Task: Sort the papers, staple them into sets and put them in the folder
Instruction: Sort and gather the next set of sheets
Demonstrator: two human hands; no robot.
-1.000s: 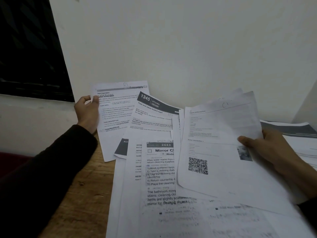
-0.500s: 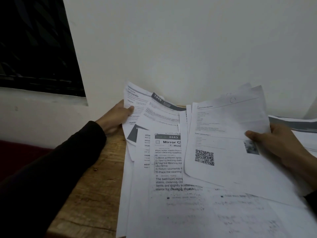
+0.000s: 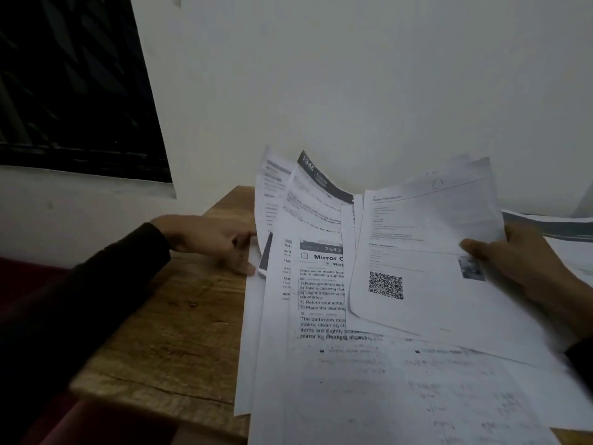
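Item: loose papers [image 3: 324, 364], white printed sheets, lying fanned and overlapping across the right part of a wooden bench [image 3: 179, 332]. We are reading one sheet headed "Mirror C…" [image 3: 321, 284], numbered 2643, carrying a numbered list of cleaning steps; its long axis is running away from us toward the wall [image 3: 353, 75], heading at the far end. Behind it, a sheet with a dark header band [image 3: 316, 178] marked 1345 is curling upward, its far end leaning against the wall. To its left another printed sheet [image 3: 268, 200] is standing tilted, too blurred for us to read.

Item: a small sheaf [image 3: 426, 252] with a QR code on the top page and a small photo at its right edge, hand-marked near the top. We are seeing it held up over the pile, tilted slightly, long axis again running from us toward the wall.

Grip, right hand [image 3: 526, 268]: it is pinching the sheaf's right edge, thumb on top by the photo, fingers hidden beneath.

Grip, left hand [image 3: 211, 239]: it is lying low on the bench at the pile's left edge, fingers loosely bent, tips touching the edges of the left-hand sheets; we cannot tell whether they are pinching any.

Further sheets with a dark band [image 3: 552, 229] are lying at far right behind the right hand. A dark window [image 3: 73, 85] is filling the upper left.
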